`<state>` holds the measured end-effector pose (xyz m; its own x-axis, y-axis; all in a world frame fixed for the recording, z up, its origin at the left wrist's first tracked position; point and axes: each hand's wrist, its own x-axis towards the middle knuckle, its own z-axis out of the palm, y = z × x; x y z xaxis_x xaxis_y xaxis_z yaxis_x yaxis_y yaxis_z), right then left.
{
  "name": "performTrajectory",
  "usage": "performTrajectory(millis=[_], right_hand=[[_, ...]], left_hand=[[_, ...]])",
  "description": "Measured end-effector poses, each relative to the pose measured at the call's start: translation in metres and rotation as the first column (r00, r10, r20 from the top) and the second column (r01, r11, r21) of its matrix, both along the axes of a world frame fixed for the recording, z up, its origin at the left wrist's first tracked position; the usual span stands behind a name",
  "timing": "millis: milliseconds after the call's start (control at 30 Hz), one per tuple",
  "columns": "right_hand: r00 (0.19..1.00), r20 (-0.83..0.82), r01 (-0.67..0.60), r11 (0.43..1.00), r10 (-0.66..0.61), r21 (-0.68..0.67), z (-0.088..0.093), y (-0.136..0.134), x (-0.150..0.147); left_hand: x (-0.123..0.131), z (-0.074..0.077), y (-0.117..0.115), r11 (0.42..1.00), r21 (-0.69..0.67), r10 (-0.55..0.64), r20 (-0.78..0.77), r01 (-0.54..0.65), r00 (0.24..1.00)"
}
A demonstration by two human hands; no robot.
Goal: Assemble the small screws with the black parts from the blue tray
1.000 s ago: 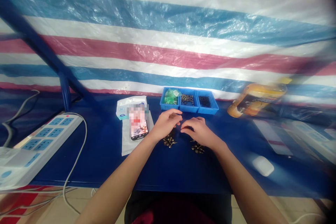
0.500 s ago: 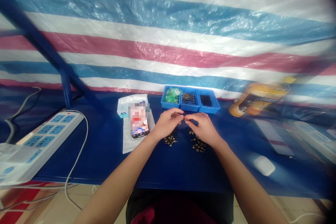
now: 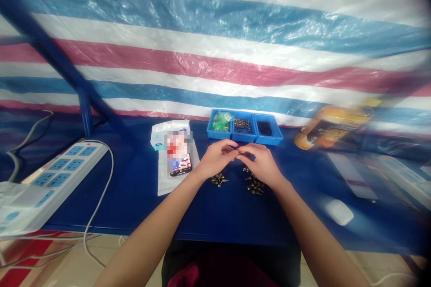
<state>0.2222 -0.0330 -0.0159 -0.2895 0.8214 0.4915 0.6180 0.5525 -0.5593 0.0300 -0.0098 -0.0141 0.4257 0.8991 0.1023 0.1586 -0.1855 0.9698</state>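
My left hand (image 3: 218, 158) and my right hand (image 3: 260, 161) meet fingertip to fingertip over the blue table, just in front of the blue bins. Both are closed in a pinch; whatever lies between the fingertips is too small and hidden to name. A small pile of brass-coloured metal parts (image 3: 219, 180) lies below my left hand. Another such pile (image 3: 255, 185) is below my right hand. Behind the hands, one blue bin (image 3: 218, 135) holds a green bag, the middle bin (image 3: 243, 136) small metal parts, and the right bin (image 3: 269, 139) small dark parts.
A phone (image 3: 181, 166) lies on white packaging (image 3: 165, 184) to the left. Farther left are a power strip (image 3: 67, 172) and its cable (image 3: 107, 188). An orange bottle (image 3: 333, 126) lies at the right, with a white rounded object (image 3: 340, 212) nearer the front edge.
My fingertips have come closer together and now touch, covering the small piece that showed between them. The piles and bins look the same.
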Motion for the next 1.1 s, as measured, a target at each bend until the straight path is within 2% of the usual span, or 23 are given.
performTrajectory(millis=[133,267,500,733,933,1100], right_hand=[[0.997,-0.034,-0.063,0.998,0.063,-0.013,0.004,-0.001,-0.001],[0.997,-0.029,-0.074,0.996,0.073,-0.039,0.006,-0.003,-0.003],[1.000,0.010,-0.006,0.999,0.006,-0.033,0.003,-0.003,-0.002],[0.999,0.035,0.002,0.999,0.000,-0.051,0.011,-0.007,-0.003],[0.997,0.051,0.055,0.998,-0.053,-0.033,0.013,-0.007,-0.004],[0.994,0.027,0.109,0.989,-0.107,-0.099,0.011,-0.007,-0.003]], left_hand=[[0.000,0.000,0.000,1.000,0.007,-0.001,-0.002,0.001,1.000],[0.000,0.000,0.000,1.000,0.012,0.009,-0.015,-0.008,1.000],[-0.001,0.003,-0.001,0.999,0.025,0.026,-0.018,-0.025,1.000],[-0.001,0.004,-0.001,0.998,0.037,0.041,-0.033,-0.040,0.999],[-0.001,0.004,-0.001,0.998,0.028,0.058,-0.028,-0.057,0.998],[-0.001,0.007,-0.001,0.998,0.022,0.056,-0.036,-0.056,0.998]])
